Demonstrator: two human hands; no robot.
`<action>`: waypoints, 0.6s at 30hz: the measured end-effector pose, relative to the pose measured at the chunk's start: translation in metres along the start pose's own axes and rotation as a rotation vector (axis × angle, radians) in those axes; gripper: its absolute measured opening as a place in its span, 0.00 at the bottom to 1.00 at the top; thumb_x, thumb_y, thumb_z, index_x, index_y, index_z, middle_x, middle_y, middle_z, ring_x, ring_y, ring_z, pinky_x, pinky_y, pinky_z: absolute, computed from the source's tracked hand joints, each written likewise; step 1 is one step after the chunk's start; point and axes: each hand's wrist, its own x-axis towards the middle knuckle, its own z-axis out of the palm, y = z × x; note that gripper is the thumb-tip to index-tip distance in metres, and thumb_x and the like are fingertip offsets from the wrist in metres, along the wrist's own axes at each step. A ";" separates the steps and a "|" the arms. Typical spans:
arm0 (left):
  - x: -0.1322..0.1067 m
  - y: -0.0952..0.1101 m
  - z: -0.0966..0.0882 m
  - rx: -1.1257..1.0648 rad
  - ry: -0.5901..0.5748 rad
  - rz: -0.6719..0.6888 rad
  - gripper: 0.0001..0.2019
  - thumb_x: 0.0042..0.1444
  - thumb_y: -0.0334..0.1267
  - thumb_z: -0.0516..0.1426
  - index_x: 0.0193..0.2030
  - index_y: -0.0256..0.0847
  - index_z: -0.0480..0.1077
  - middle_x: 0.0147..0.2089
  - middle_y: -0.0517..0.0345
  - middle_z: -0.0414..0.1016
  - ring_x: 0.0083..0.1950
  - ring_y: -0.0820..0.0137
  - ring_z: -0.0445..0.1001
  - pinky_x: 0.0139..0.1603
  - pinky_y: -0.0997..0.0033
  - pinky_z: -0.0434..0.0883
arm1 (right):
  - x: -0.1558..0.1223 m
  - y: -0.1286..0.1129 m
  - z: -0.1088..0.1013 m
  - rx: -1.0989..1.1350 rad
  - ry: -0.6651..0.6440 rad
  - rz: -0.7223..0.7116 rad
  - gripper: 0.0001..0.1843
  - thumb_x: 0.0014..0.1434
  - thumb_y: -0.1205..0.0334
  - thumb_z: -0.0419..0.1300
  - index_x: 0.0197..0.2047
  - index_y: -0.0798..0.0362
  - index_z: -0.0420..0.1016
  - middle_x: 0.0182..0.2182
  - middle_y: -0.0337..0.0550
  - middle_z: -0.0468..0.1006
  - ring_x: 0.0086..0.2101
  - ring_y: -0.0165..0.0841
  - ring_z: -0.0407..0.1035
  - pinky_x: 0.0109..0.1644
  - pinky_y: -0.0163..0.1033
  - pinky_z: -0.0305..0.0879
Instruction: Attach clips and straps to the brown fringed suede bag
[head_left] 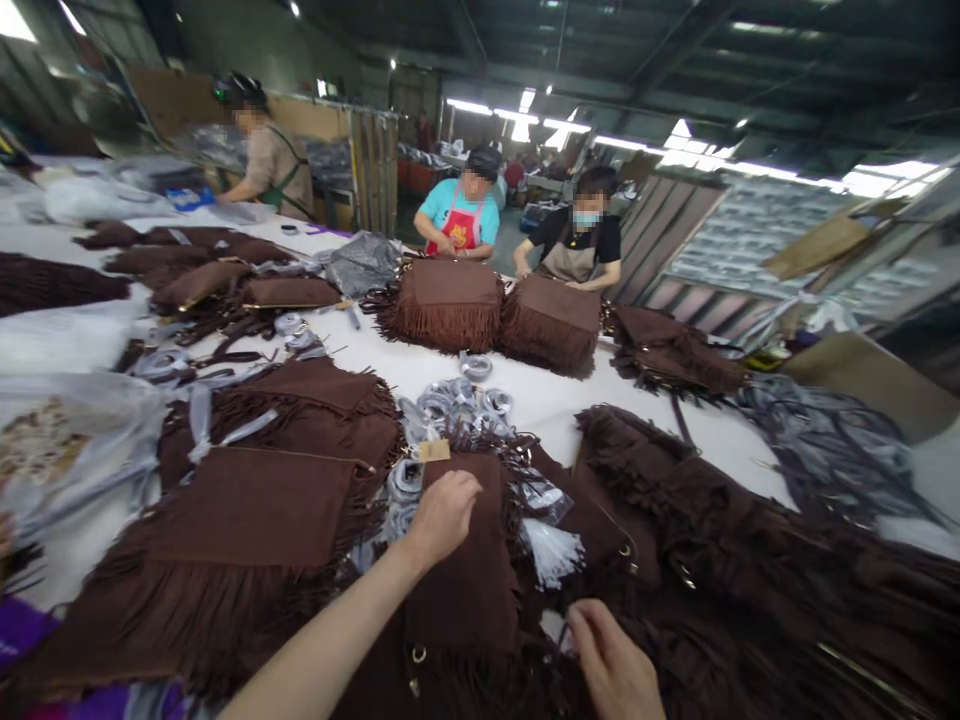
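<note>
My left hand [442, 515] reaches forward with its fingers curled over the top edge of a brown suede fringed bag [469, 570] lying in front of me; a small tan tag [433, 451] sits just beyond the fingers. My right hand [611, 665] is low at the near edge, fingers bent and pinched at the bag's right side beside a white tissue wad [553, 552]. What the right fingers hold is hidden. More fringed bags lie to the left [247, 520] and right [712, 560].
The long white table [555, 395] carries piles of brown fringed bags, silver-wrapped straps [457, 405] and clear plastic bags [67, 430]. Two people [461, 215] [577, 240] work at bags across the table; a third person [266, 155] stands far left.
</note>
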 end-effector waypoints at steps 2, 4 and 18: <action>0.007 0.024 0.023 -0.053 -0.071 0.146 0.16 0.60 0.25 0.48 0.48 0.40 0.71 0.54 0.51 0.74 0.56 0.64 0.69 0.59 0.63 0.68 | 0.021 0.013 -0.012 0.144 0.071 0.143 0.23 0.60 0.42 0.48 0.40 0.51 0.72 0.30 0.45 0.81 0.31 0.37 0.78 0.34 0.34 0.73; 0.009 0.043 0.050 -0.096 -0.132 0.274 0.18 0.59 0.24 0.47 0.52 0.38 0.70 0.58 0.49 0.72 0.59 0.64 0.68 0.62 0.64 0.66 | 0.040 0.022 -0.015 0.222 0.133 0.246 0.27 0.59 0.40 0.47 0.44 0.54 0.72 0.32 0.48 0.81 0.34 0.40 0.79 0.32 0.36 0.75; 0.011 0.055 0.143 0.038 -0.330 0.300 0.40 0.51 0.28 0.52 0.72 0.32 0.42 0.75 0.42 0.41 0.75 0.59 0.38 0.73 0.52 0.46 | 0.071 0.038 -0.006 -0.166 0.096 0.098 0.19 0.61 0.47 0.48 0.29 0.48 0.73 0.27 0.45 0.79 0.26 0.37 0.74 0.25 0.35 0.55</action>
